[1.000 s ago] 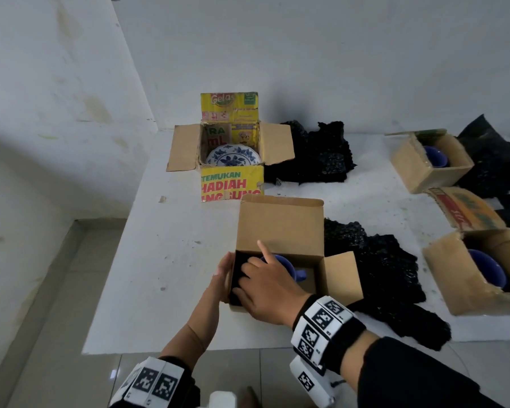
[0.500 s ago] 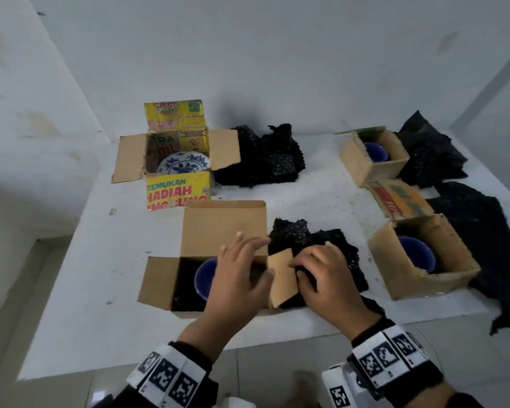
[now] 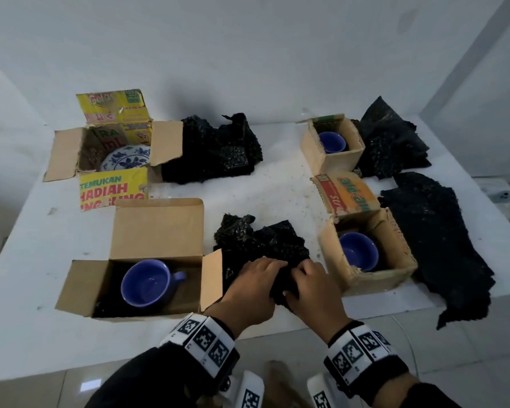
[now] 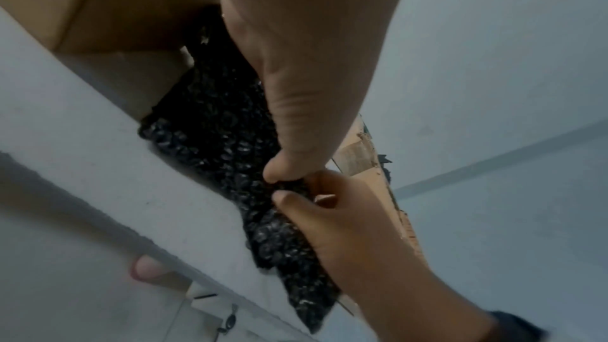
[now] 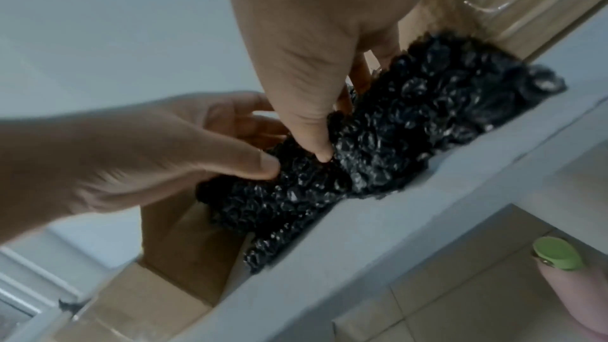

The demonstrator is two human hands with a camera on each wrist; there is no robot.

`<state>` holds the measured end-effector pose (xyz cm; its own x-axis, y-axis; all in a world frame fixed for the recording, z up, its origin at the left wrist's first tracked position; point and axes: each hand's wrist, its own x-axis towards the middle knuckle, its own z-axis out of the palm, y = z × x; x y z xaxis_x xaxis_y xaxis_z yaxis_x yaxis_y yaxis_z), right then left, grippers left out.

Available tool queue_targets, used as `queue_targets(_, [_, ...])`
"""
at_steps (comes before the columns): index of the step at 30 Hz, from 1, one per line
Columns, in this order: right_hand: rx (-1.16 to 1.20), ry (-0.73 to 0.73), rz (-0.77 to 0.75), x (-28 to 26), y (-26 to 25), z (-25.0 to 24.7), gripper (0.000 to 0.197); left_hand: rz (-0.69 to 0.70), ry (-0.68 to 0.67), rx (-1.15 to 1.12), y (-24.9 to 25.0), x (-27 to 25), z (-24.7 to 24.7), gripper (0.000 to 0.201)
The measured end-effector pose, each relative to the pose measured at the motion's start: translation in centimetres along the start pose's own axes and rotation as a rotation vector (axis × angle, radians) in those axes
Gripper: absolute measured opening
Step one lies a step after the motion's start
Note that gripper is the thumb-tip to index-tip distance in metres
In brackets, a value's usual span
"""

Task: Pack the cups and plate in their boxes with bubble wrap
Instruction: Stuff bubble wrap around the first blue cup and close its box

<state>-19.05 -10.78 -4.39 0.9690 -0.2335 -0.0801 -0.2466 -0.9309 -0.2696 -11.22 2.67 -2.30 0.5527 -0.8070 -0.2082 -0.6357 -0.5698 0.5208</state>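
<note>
A blue cup [image 3: 146,282] lies in the open brown box [image 3: 159,228] at the near left of the white table [image 3: 42,260]. Right of that box lies a crumpled sheet of black bubble wrap [image 3: 256,242]. My left hand [image 3: 273,270] and right hand [image 3: 299,282] meet on its near edge, and each pinches it. The left wrist view shows my left thumb on the bubble wrap [image 4: 213,134], close to the right hand's thumb. In the right wrist view my right thumb digs into the bubble wrap [image 5: 411,118], the left hand's thumb beside it.
A blue-patterned plate [image 3: 127,159] leans in the yellow box [image 3: 112,189] at the back left. Two small boxes on the right each hold a blue cup [image 3: 331,141] [image 3: 358,251]. More black wrap lies at the back [image 3: 218,148] and right [image 3: 436,248].
My left hand has left the box's flap and joined the right hand on the bubble wrap. My right hand has shifted its grip on the wrap. The view has swung right.
</note>
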Motion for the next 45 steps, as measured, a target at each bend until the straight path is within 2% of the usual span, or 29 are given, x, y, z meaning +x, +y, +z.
queue_targets(3, [0.123, 0.096, -0.001, 0.5, 0.3, -1.4, 0.017, -0.037, 0.019, 0.032, -0.3, 1.3, 0.1, 0.064])
queue_targets(9, [0.205, 0.213, -0.090, 1.0, 0.1, -5.1, 0.010, -0.058, 0.189, 0.034, 0.9, 3.0, -2.5, 0.066])
queue_targets(13, [0.245, 0.287, -0.075, 2.3, 0.8, -7.8, 0.010, 0.007, 0.344, -0.094, 2.2, 3.7, -4.7, 0.056])
queue_targets(17, [0.369, 0.423, -0.093, 4.0, 1.7, -10.9, 0.010, 0.096, 0.480, -0.189, 3.5, 4.1, -7.5, 0.041])
queue_targets(20, [0.469, 0.492, -0.146, 5.0, 1.8, -12.9, 0.014, 0.136, 0.492, -0.218, 3.7, 3.8, -10.6, 0.032])
queue_targets(25, [0.584, 0.448, -0.274, 6.3, -0.7, -13.4, 0.016, 0.140, 0.452, -0.325, 1.5, 1.8, -14.9, 0.036])
queue_targets(32, [0.591, 0.218, -0.376, 6.2, -7.9, -11.0, 0.023, -0.080, 0.456, -0.377, -5.6, -3.7, -15.4, 0.033])
queue_targets(36, [0.496, 0.128, -0.343, 5.8, -11.8, -8.3, 0.021, -0.161, 0.416, -0.418, -9.0, -6.6, -13.6, 0.033])
queue_targets(40, [0.399, 0.149, -0.291, 5.3, -14.4, -5.2, 0.018, -0.253, 0.401, -0.311, -11.7, -8.2, -11.8, 0.039])
queue_targets(45, [0.297, 0.171, -0.248, 4.7, -16.5, -2.0, 0.014, -0.266, 0.474, -0.225, -14.1, -9.9, -10.1, 0.028])
